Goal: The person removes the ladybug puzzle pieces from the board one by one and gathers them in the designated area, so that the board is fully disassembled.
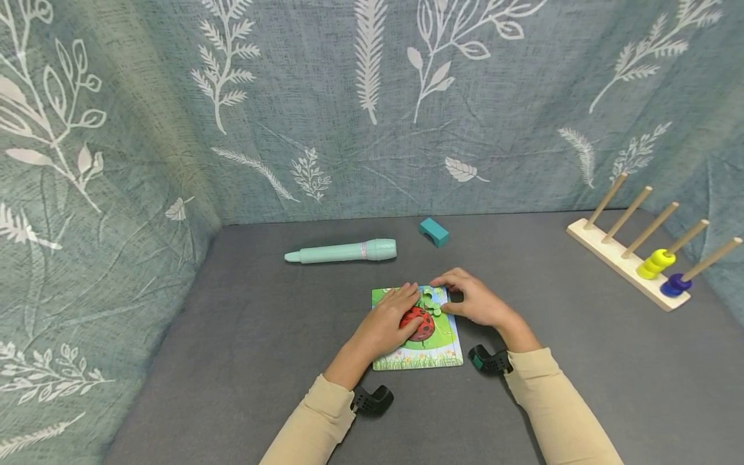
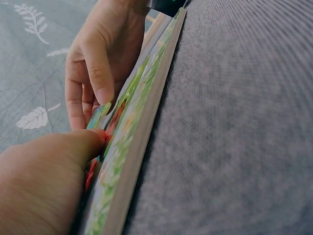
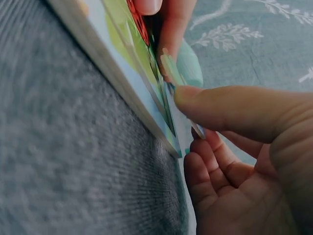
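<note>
A ladybird puzzle board [image 1: 430, 358] lies flat on the grey table in front of me. My left hand [image 1: 391, 320] rests on its left half, and its straight fingers press down by the red ladybird [image 1: 423, 326]. My right hand [image 1: 473, 300] is at the board's far right corner, with its fingers curled. In the right wrist view its thumb [image 3: 195, 100] and fingers pinch a pale green puzzle piece [image 3: 168, 66] against the board [image 3: 112, 73]. The left wrist view shows the board's edge [image 2: 142, 132], the left hand [image 2: 44, 181], the right hand [image 2: 98, 54] and the piece [image 2: 99, 116].
A teal pen-shaped toy [image 1: 343, 252] and a small teal block [image 1: 434, 232] lie behind the board. At the far right stands a wooden peg rack [image 1: 616, 258] with a yellow ring [image 1: 655, 263] and a blue ring [image 1: 674, 285]. Leaf-print cloth walls in the back and left.
</note>
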Tool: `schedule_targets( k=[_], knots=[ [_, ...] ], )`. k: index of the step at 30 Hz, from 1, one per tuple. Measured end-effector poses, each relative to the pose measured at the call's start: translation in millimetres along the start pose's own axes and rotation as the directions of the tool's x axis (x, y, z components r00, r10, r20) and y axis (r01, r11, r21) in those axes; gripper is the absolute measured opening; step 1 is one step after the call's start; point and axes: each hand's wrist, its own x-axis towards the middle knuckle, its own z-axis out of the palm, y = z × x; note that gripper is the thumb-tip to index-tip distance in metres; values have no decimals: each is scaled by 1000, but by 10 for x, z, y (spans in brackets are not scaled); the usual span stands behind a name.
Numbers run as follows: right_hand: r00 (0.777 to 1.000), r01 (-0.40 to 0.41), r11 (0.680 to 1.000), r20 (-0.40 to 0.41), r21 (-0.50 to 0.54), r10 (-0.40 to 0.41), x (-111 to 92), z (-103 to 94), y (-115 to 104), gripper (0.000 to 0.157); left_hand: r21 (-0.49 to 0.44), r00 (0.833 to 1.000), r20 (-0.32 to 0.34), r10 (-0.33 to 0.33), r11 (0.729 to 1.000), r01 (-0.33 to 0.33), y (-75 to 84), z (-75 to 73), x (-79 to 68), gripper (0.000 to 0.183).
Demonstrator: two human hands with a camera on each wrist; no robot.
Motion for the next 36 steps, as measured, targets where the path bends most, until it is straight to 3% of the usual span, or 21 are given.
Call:
schedule_targets(
  k=[9,18,36],
  knots=[
    [1000,-3,1000,-22,29,4,-20,-64,-16,41,2,1000,-6,4,1000,-4,3,0,5,53],
    [997,-33,999,-73,-10,33,-128,-231,54,41,-14,1000,-6,12,1000,-12,12,10,-21,52],
    [978,-143,982,-172,-120,122,-770,-825,387,39,-17,1000,-9,12,1000,-12,-11,16,-51,53]
  ],
)
